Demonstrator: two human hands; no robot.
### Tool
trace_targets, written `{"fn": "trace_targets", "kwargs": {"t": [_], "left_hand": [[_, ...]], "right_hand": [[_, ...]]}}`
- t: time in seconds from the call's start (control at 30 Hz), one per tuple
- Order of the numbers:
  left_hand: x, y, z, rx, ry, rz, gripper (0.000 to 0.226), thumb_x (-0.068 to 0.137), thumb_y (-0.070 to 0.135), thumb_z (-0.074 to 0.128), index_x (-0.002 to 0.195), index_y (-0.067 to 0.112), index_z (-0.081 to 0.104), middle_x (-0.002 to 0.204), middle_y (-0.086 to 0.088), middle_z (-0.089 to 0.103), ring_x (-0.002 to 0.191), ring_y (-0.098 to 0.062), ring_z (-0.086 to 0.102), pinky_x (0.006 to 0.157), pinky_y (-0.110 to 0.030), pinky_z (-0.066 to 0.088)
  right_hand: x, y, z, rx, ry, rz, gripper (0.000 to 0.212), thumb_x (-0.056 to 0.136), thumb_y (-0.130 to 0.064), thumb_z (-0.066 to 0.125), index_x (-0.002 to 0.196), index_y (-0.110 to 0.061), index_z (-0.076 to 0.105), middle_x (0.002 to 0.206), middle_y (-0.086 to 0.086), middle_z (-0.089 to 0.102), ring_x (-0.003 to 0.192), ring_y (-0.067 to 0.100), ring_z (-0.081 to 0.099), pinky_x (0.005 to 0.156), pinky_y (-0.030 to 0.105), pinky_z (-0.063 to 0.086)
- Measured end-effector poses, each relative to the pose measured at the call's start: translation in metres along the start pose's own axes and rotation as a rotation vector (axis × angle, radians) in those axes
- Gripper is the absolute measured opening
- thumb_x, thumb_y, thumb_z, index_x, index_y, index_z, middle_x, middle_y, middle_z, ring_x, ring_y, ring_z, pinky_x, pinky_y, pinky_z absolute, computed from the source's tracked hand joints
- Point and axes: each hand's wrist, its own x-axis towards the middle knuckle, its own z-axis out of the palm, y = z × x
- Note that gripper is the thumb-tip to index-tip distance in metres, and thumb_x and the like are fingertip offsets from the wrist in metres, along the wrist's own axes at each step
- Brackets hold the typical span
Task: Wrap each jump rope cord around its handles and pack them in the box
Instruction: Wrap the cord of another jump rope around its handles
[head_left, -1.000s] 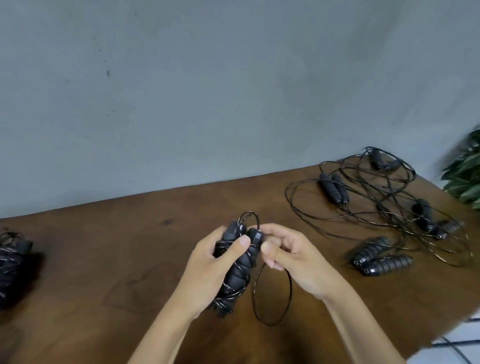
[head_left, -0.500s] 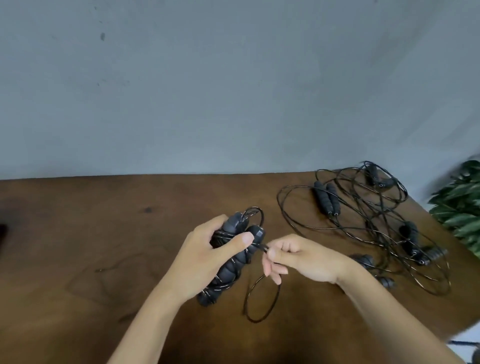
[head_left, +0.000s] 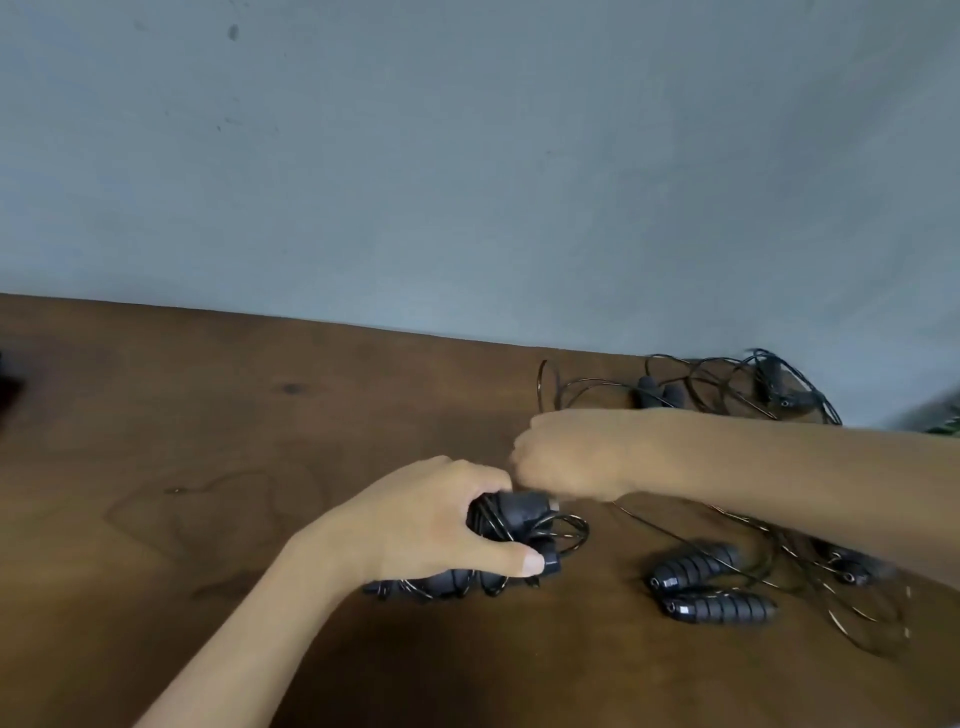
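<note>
My left hand (head_left: 431, 519) grips a pair of black jump rope handles (head_left: 514, 512) with thin black cord wound around them, held low over the brown wooden table (head_left: 208, 467). A short loop of cord (head_left: 574, 535) sticks out at the bundle's right. My right hand (head_left: 566, 452) is curled in a fist just above and right of the bundle. It is blurred and seems to pinch the cord, an arc of which (head_left: 541, 384) rises behind it. No box is in view.
Two loose ribbed handles (head_left: 696, 566) (head_left: 722, 608) lie to the right of the bundle. A tangle of other ropes (head_left: 753, 384) and handles (head_left: 654, 395) covers the back right. A plant (head_left: 945, 428) shows at the right edge, a dark shape (head_left: 6, 387) at the left edge.
My right hand rose from beside the bundle to above it, drawing the hanging loop up. My left hand turned the bundle and lowered it towards the table. The view shifted.
</note>
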Motion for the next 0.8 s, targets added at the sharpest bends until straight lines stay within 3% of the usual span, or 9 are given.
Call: {"fn": "trace_targets", "kwargs": {"t": [0.07, 0.17, 0.27, 0.37, 0.5, 0.6, 0.7, 0.8], "left_hand": [[0.004, 0.007, 0.005, 0.024, 0.012, -0.032, 0.045, 0.075, 0.071, 0.075, 0.094, 0.032, 0.063, 0.085, 0.003, 0.071, 0.073, -0.011, 0.064, 0.069, -0.039, 0.048], [0.012, 0.015, 0.013, 0.081, 0.043, -0.086, 0.054, 0.077, 0.072, 0.075, 0.115, 0.037, 0.059, 0.089, 0.017, 0.067, 0.082, -0.002, 0.063, 0.07, -0.027, 0.046], [0.017, 0.019, 0.017, 0.085, 0.063, -0.115, 0.061, 0.079, 0.072, 0.074, 0.127, 0.039, 0.055, 0.106, 0.025, 0.066, 0.096, 0.004, 0.062, 0.087, -0.023, 0.049], [0.022, 0.019, 0.022, -0.004, 0.071, -0.129, 0.059, 0.081, 0.069, 0.075, 0.128, 0.038, 0.058, 0.11, 0.022, 0.072, 0.102, 0.003, 0.065, 0.101, -0.03, 0.051], [0.032, 0.025, 0.027, -0.016, 0.102, -0.136, 0.062, 0.084, 0.067, 0.074, 0.132, 0.031, 0.06, 0.122, 0.022, 0.069, 0.111, 0.001, 0.064, 0.102, -0.029, 0.048], [0.039, 0.033, 0.029, -0.002, 0.101, -0.143, 0.066, 0.085, 0.066, 0.074, 0.138, 0.03, 0.054, 0.13, 0.022, 0.062, 0.119, -0.001, 0.06, 0.11, -0.031, 0.046], [0.045, 0.04, 0.032, -0.005, 0.155, -0.137, 0.068, 0.084, 0.07, 0.072, 0.137, 0.034, 0.051, 0.128, 0.024, 0.06, 0.118, 0.002, 0.057, 0.109, -0.03, 0.045], [0.052, 0.044, 0.037, -0.04, 0.226, -0.126, 0.061, 0.08, 0.076, 0.069, 0.13, 0.044, 0.059, 0.115, 0.023, 0.071, 0.107, 0.002, 0.065, 0.1, -0.033, 0.053]], "right_hand": [[-0.001, 0.007, -0.016, -0.09, -0.022, -0.021, 0.028, 0.096, -0.01, 0.058, 0.073, -0.023, 0.05, 0.094, -0.002, 0.066, 0.092, 0.023, 0.063, 0.087, 0.031, 0.038], [0.003, 0.015, -0.024, -0.146, -0.007, -0.029, 0.039, 0.101, -0.029, 0.055, 0.063, -0.022, 0.048, 0.079, -0.002, 0.064, 0.08, 0.026, 0.063, 0.089, 0.038, 0.049], [0.005, 0.021, -0.024, -0.1, -0.03, -0.033, 0.025, 0.103, -0.034, 0.055, 0.092, -0.017, 0.069, 0.095, 0.0, 0.071, 0.093, 0.027, 0.065, 0.094, 0.041, 0.048], [-0.001, 0.028, -0.021, -0.155, 0.104, -0.088, 0.016, 0.105, -0.026, 0.053, 0.111, -0.024, 0.068, 0.104, -0.006, 0.07, 0.102, 0.024, 0.059, 0.094, 0.036, 0.042], [-0.02, 0.024, -0.022, -0.264, 0.338, -0.139, 0.013, 0.103, -0.018, 0.05, 0.101, -0.023, 0.063, 0.095, -0.01, 0.065, 0.097, 0.018, 0.053, 0.095, 0.03, 0.035], [-0.04, 0.021, -0.026, -0.246, 0.426, -0.093, 0.01, 0.102, -0.018, 0.053, 0.094, -0.02, 0.048, 0.088, -0.014, 0.059, 0.093, 0.016, 0.037, 0.088, 0.023, 0.033], [-0.057, 0.018, -0.031, -0.186, 0.44, -0.018, 0.013, 0.1, -0.011, 0.052, 0.093, -0.018, 0.043, 0.086, -0.012, 0.063, 0.09, 0.017, 0.028, 0.091, 0.034, 0.047], [-0.07, 0.01, -0.029, -0.223, 0.479, 0.037, 0.018, 0.098, -0.011, 0.053, 0.094, -0.016, 0.036, 0.078, -0.006, 0.049, 0.09, 0.02, 0.035, 0.098, 0.031, 0.041]]}}
